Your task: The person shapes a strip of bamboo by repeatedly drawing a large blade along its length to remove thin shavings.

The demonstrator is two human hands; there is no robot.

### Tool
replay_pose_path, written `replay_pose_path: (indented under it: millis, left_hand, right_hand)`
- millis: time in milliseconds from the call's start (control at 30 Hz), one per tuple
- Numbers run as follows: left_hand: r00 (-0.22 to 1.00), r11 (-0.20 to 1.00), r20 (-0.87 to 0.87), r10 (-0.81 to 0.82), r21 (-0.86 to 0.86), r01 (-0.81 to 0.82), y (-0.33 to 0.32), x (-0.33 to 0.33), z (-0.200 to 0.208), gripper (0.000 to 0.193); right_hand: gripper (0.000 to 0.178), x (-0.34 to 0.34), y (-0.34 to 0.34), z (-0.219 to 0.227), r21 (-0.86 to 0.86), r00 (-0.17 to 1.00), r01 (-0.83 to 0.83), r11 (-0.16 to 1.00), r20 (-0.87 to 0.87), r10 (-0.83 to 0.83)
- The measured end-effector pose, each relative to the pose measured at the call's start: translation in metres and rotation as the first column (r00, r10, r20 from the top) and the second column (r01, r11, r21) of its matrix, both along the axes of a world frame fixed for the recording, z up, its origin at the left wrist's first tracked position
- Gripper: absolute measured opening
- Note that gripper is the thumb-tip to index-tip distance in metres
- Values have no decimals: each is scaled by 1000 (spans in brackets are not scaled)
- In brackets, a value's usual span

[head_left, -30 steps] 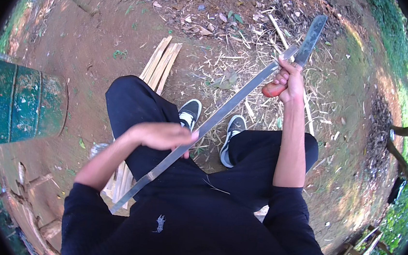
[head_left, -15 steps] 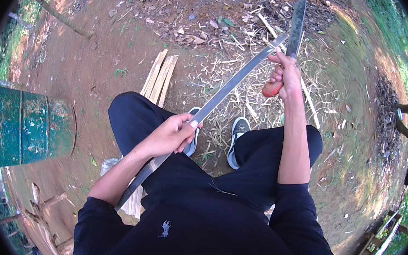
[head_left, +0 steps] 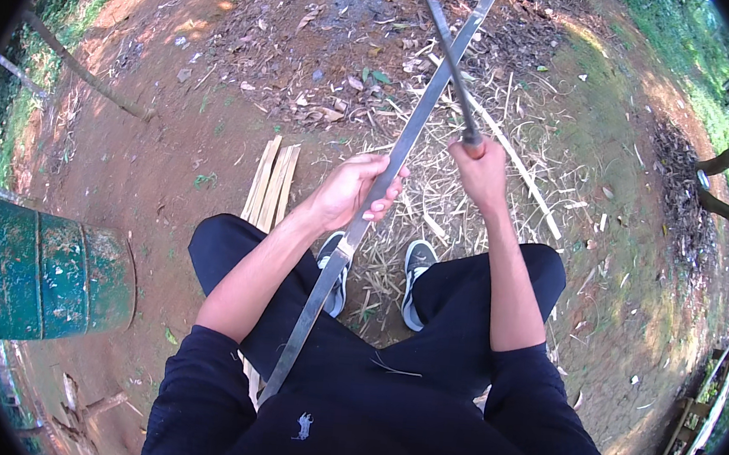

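The left hand (head_left: 357, 190) is wrapping its fingers around the long flat strip (head_left: 429, 103), its forearm slanting toward one o'clock. The strip is running through the picture's centre, from one o'clock down to seven. Lying apart at the left hand's two o'clock, the right hand (head_left: 483, 175) is gripping the machete (head_left: 462, 93) in a fist, its forearm leaning toward eleven. The blade is pointing to eleven o'clock, crossing the strip's view; whether they are touching, I cannot tell.
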State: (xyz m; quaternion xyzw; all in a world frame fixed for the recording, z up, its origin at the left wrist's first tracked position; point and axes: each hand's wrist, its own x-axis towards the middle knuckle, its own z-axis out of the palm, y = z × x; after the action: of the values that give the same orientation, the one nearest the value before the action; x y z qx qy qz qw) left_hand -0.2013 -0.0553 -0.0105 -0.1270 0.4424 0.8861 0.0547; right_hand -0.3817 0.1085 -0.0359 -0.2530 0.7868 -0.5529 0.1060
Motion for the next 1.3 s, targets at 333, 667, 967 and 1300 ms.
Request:
replay_pose_path:
  millis: [333, 667, 967, 1300]
  left_hand:
    - [997, 997, -50, 64, -39, -66, 0, 24, -16, 40]
    - [999, 988, -25, -37, -153, 33, -9, 36, -8, 24]
    - [996, 994, 81, -23, -107, 32, 18, 36, -1, 27]
    - [977, 973, 16, -212, 97, 209, 49, 3, -16, 27]
  right_hand:
    - [17, 35, -19, -8, 217, 876, -157, 963, -420, 237]
    - [15, 40, -31, -17, 257, 720, -212, 943, -611, 329]
    - [18, 5, 0, -46, 378, 760, 38, 925, -612, 219]
    - [17, -18, 66, -48, 234, 930, 236, 943, -334, -150]
